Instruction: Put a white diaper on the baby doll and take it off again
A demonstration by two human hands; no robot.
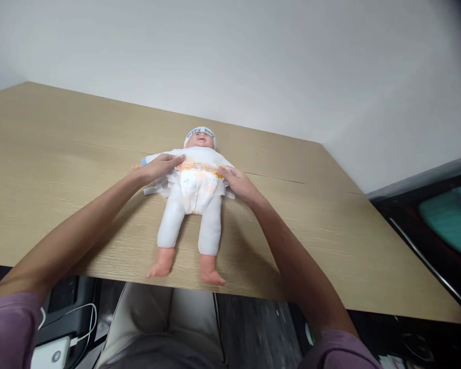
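A baby doll in white clothes and a white cap lies on its back on the wooden table, feet toward me at the near edge. A white diaper with an orange printed waistband is wrapped around its waist. My left hand rests on the doll's left side at the waistband, fingers pressing the diaper's edge. My right hand pinches the diaper's other side at the doll's hip.
A white wall rises behind the table. To the right stands a dark piece of furniture with something teal on it. Below the table edge on the left are a white device and cables. My lap shows under the table.
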